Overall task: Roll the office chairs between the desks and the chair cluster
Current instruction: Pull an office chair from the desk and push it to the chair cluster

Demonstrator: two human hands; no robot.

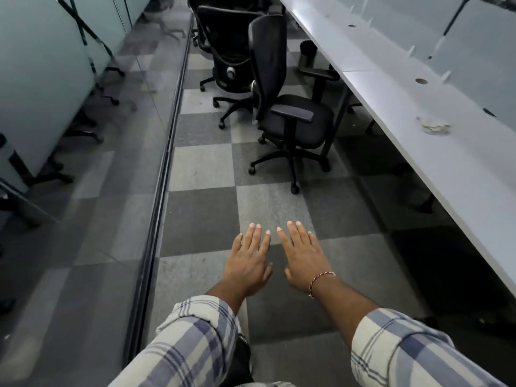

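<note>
Bin (307, 53) by desk (446, 174), contents hidden; left hand (248, 261), right hand (303, 258) flat.

Black office chairs (282, 107) stand on a grey checkered carpet floor (206, 174) beside a white table (418, 113), near blue-and-white plaid sleeves (192, 339).

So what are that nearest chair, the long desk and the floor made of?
Nearest chair: seat looks like dark matte fabric; base probably black plastic. Desk: smooth white laminate, by its faint sheen. Floor: grey carpet tiles, judging by the fuzzy checkered squares.
</note>
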